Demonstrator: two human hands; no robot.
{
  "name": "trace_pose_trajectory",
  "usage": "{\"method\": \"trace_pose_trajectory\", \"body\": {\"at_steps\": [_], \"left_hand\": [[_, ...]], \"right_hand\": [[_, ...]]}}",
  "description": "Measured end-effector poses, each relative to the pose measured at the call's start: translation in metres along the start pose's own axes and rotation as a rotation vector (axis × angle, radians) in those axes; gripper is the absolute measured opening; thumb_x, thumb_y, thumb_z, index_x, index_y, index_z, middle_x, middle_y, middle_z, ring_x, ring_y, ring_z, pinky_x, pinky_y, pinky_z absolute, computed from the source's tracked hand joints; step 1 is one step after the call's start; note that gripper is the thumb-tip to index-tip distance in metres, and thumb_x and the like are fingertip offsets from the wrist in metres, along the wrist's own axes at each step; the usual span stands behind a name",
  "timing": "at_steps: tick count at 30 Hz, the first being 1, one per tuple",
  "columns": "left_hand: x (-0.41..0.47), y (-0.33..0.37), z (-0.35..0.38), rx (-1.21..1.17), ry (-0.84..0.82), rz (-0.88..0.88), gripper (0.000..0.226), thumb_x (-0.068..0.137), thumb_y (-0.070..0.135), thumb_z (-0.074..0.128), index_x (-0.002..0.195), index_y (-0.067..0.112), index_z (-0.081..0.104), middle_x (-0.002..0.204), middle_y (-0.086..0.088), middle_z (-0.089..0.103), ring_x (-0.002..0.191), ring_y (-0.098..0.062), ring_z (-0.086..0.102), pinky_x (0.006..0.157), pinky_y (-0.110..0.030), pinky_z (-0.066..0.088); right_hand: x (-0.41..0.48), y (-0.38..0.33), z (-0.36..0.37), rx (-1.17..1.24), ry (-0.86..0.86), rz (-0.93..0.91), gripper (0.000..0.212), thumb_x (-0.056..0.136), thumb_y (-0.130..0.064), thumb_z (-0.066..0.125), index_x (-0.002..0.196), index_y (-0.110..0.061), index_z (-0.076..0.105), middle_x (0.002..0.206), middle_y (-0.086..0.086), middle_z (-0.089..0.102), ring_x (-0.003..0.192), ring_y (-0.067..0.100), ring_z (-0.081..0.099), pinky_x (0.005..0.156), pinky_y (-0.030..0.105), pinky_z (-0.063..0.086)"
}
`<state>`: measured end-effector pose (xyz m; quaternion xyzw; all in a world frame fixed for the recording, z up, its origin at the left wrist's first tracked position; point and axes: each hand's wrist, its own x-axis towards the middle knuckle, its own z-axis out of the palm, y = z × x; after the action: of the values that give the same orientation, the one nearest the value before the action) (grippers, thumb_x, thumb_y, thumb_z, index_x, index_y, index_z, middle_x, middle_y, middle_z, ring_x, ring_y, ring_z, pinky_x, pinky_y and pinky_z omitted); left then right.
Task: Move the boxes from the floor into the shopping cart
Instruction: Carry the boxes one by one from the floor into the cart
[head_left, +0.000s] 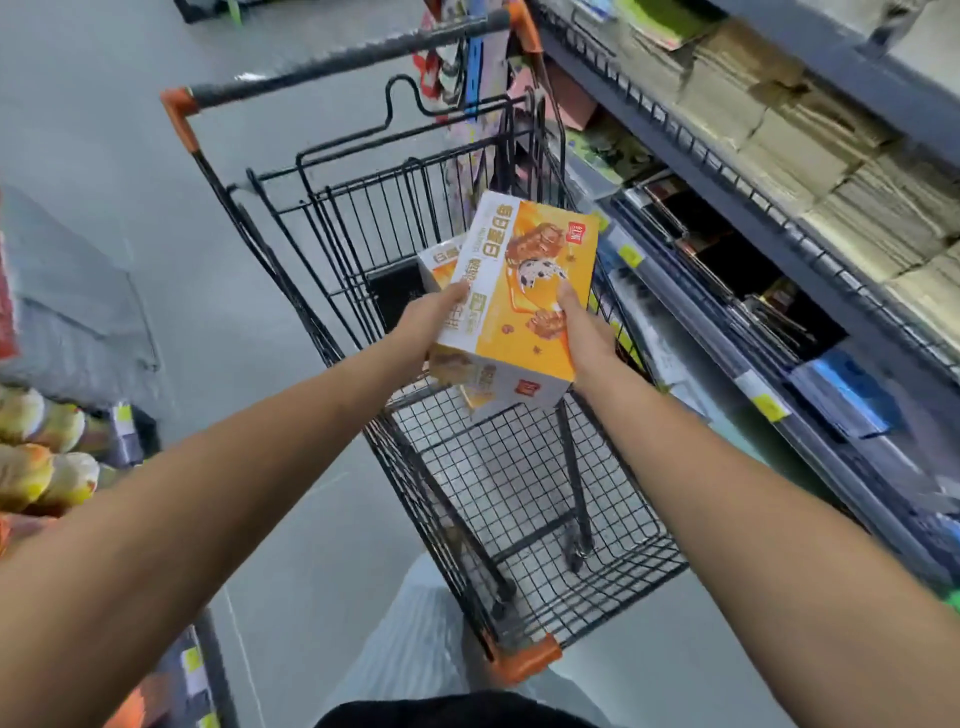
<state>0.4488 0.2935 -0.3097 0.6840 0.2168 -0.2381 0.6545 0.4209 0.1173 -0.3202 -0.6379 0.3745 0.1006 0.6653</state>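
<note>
Grey shop floor (130, 182) runs down the aisle ahead of you, with grey metal shelving (779, 171) on your right stacked with flat paper goods and fronted by small yellow price tags (763, 405). On your left sit rounded yellow-and-white packets (36, 457), blurred at the edge of the view.

Between the two stands a black wire shopping cart (410, 467) with orange plastic corners and a dark handle bar (337, 67) at its far end. Its near end comes right up to your pale trouser leg (410, 639).

You hold an orange-and-white cardboard box printed with snack pictures (524, 291) in the air above the cart's basket, tilted, its long side pointing away from you. Your left hand (423, 325) grips its left edge, thumb (457, 292) laid on the top face and the other fingers hidden underneath. Your right hand (589, 335) grips the right edge the same way, with its thumb (566, 299) pressed on the printed face. Both arms reach forward over the basket.

A second box of the same print (434, 262) shows partly behind the held one, inside the cart towards the handle end. Something orange also peeks out just below the held box's near end; you cannot tell what it is.
</note>
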Motion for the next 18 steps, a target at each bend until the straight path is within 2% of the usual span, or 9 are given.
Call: {"method": "trace_pose_trajectory", "body": {"at_steps": [2, 4, 6, 8, 10, 13, 15, 17, 18], "left_hand": [[0.022, 0.012, -0.010, 0.003, -0.023, 0.005, 0.024, 0.092, 0.035, 0.058, 0.100, 0.012, 0.061, 0.101, -0.010, 0.069, 0.082, -0.025, 0.067, 0.077, -0.036, 0.055], [0.046, 0.021, -0.017, 0.026, -0.029, 0.004, 0.027, 0.092, 0.034, 0.057, 0.104, 0.011, 0.061, 0.097, -0.008, 0.067, 0.080, -0.026, 0.064, 0.080, -0.040, 0.054], [0.065, 0.026, -0.021, 0.029, -0.018, 0.011, 0.036, 0.089, 0.039, 0.058, 0.112, 0.012, 0.059, 0.103, -0.008, 0.066, 0.091, -0.027, 0.064, 0.092, -0.042, 0.052], [0.081, 0.027, -0.021, -0.014, 0.005, 0.008, 0.045, 0.083, 0.043, 0.060, 0.118, 0.014, 0.058, 0.118, -0.010, 0.065, 0.107, -0.031, 0.062, 0.101, -0.046, 0.046], [0.094, 0.026, -0.018, -0.040, 0.030, 0.010, 0.047, 0.085, 0.039, 0.060, 0.124, 0.014, 0.052, 0.123, -0.010, 0.062, 0.113, -0.030, 0.059, 0.102, -0.048, 0.045], [0.104, 0.024, -0.009, -0.090, 0.022, 0.007, 0.060, 0.080, 0.037, 0.063, 0.132, 0.017, 0.041, 0.124, -0.005, 0.061, 0.113, -0.025, 0.060, 0.102, -0.048, 0.046], [0.108, 0.028, -0.003, -0.128, -0.014, 0.010, 0.058, 0.085, 0.035, 0.062, 0.136, 0.019, 0.040, 0.127, -0.003, 0.061, 0.113, -0.025, 0.060, 0.101, -0.047, 0.046], [0.112, 0.033, 0.000, -0.161, -0.036, 0.011, 0.051, 0.092, 0.031, 0.058, 0.137, 0.019, 0.040, 0.128, -0.003, 0.060, 0.110, -0.023, 0.061, 0.095, -0.044, 0.050], [0.114, 0.037, 0.000, -0.185, -0.035, 0.003, 0.048, 0.093, 0.029, 0.057, 0.137, 0.018, 0.042, 0.127, -0.003, 0.061, 0.103, -0.021, 0.063, 0.086, -0.039, 0.053]], "right_hand": [[0.014, -0.005, 0.017, 0.082, 0.068, 0.042, 0.057, 0.082, -0.063, 0.062, 0.103, -0.011, 0.053, 0.106, 0.001, 0.061, 0.097, 0.023, 0.057, 0.090, 0.038, 0.046], [0.027, -0.007, 0.033, 0.141, 0.142, 0.062, 0.054, 0.084, -0.059, 0.062, 0.114, -0.015, 0.050, 0.118, 0.000, 0.057, 0.110, 0.025, 0.055, 0.095, 0.042, 0.046], [0.034, -0.010, 0.045, 0.205, 0.180, 0.049, 0.072, 0.084, -0.057, 0.065, 0.139, -0.016, 0.045, 0.136, -0.002, 0.053, 0.124, 0.024, 0.052, 0.105, 0.045, 0.043], [0.044, -0.011, 0.054, 0.246, 0.202, 0.049, 0.079, 0.082, -0.055, 0.067, 0.146, -0.019, 0.039, 0.142, 0.000, 0.050, 0.127, 0.023, 0.050, 0.109, 0.046, 0.040], [0.058, -0.014, 0.064, 0.304, 0.188, 0.094, 0.083, 0.075, -0.060, 0.070, 0.140, -0.015, 0.044, 0.130, -0.001, 0.054, 0.116, 0.022, 0.051, 0.110, 0.048, 0.038], [0.084, -0.012, 0.074, 0.370, 0.123, 0.109, 0.077, 0.050, -0.067, 0.073, 0.107, -0.021, 0.049, 0.089, -0.007, 0.049, 0.087, 0.016, 0.047, 0.106, 0.052, 0.042], [0.096, -0.013, 0.082, 0.345, 0.084, 0.103, 0.067, 0.064, -0.059, 0.070, 0.114, -0.023, 0.044, 0.098, -0.005, 0.046, 0.095, 0.018, 0.045, 0.104, 0.050, 0.044], [0.086, -0.026, 0.091, 0.301, 0.053, 0.110, 0.068, 0.083, -0.049, 0.064, 0.140, -0.023, 0.038, 0.117, -0.001, 0.043, 0.108, 0.021, 0.044, 0.106, 0.048, 0.041], [0.084, -0.030, 0.092, 0.305, 0.027, 0.113, 0.069, 0.091, -0.043, 0.059, 0.150, -0.024, 0.029, 0.128, 0.002, 0.042, 0.118, 0.023, 0.044, 0.108, 0.046, 0.039]]}}
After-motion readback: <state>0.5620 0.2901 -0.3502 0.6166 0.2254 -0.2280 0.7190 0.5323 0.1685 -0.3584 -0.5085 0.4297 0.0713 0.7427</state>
